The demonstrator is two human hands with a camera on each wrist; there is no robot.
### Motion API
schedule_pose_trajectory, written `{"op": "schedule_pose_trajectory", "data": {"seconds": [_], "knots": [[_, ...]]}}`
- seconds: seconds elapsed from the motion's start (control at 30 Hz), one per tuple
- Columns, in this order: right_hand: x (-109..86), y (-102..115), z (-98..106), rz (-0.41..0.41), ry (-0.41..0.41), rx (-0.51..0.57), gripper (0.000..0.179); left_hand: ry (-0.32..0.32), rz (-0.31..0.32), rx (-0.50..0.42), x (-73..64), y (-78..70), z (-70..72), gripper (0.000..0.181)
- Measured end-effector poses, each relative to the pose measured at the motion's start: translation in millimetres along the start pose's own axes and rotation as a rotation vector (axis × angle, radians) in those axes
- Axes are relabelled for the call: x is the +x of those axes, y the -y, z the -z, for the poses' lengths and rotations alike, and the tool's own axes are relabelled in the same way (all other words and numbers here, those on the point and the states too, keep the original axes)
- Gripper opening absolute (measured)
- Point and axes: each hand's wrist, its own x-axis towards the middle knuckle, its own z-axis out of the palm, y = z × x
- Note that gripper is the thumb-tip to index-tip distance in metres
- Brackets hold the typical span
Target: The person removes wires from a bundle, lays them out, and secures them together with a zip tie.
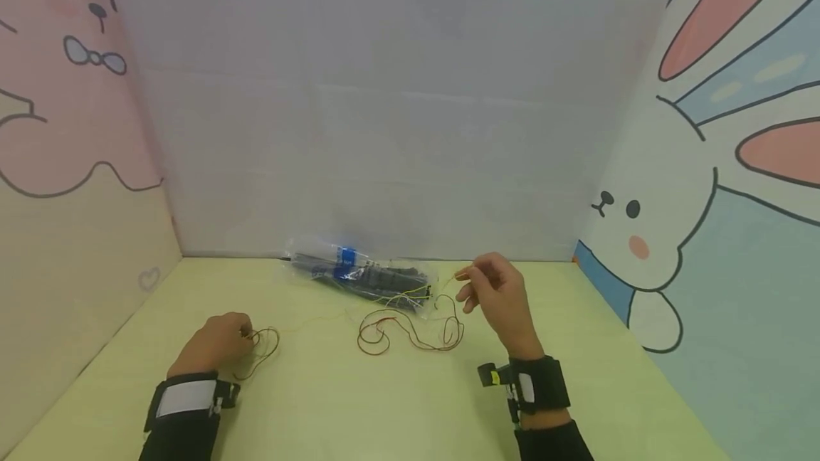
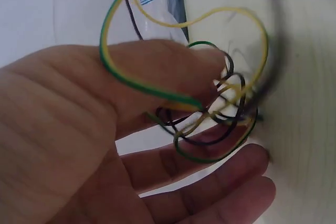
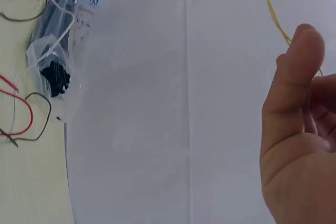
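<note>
At the left of the head view my left hand (image 1: 214,341) is low over the table, gripping a tangle of thin wires. Up close in the left wrist view, the green-and-yellow wire (image 2: 152,93) loops over the thumb, and dark and yellow strands twist between thumb and fingers. My right hand (image 1: 501,301) is raised at the right, pinching a thin yellow wire (image 3: 273,13) between thumb and forefinger. Between the hands, loose brown and red wires (image 1: 415,341) lie in curls on the table. A faint yellow strand runs across from near the left hand.
Behind the loose wires lies a clear plastic bag (image 1: 359,277) with blue print and long dark pieces inside, close to the back wall (image 1: 384,126). Cartoon-printed side panels (image 1: 692,247) stand left and right of the pale yellow table (image 1: 359,411).
</note>
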Motion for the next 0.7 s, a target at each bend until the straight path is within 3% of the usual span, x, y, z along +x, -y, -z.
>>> {"op": "schedule_pose_trajectory", "data": {"seconds": [0.1,0.27,0.33,0.4,0.5,0.57,0.63,0.7], "knots": [[0.8,1.3,-9.0,-0.047,0.044,0.030,0.015,0.048,-0.003,-0.017,0.9,1.5,4.3,0.025],[-0.4,-1.4,-26.9,-0.124,0.122,-0.014,0.015,0.135,-0.028,-0.124,-1.9,-2.4,15.5,0.041],[-1.9,-2.6,-33.4,-0.138,0.154,-0.033,0.014,0.119,-0.058,-0.141,-3.9,-6.7,19.0,0.040],[-3.6,-3.4,-39.4,-0.141,0.182,-0.049,0.012,0.038,-0.082,-0.144,-4.6,-15.8,19.6,0.033],[-5.9,-5.3,-48.7,-0.116,0.220,-0.078,0.010,-0.153,-0.150,-0.144,-3.9,-45.2,16.5,0.021],[-7.1,-6.9,-55.0,-0.092,0.244,-0.077,0.011,-0.250,-0.241,-0.178,-2.1,-74.1,11.5,0.017],[-8.1,-7.7,-61.0,-0.068,0.271,-0.055,0.011,-0.261,-0.365,-0.220,-0.5,-104.1,5.1,0.014],[-9.0,-7.5,-66.4,-0.070,0.296,-0.008,0.012,-0.180,-0.482,-0.267,0.6,-128.5,-3.2,0.014]]}}
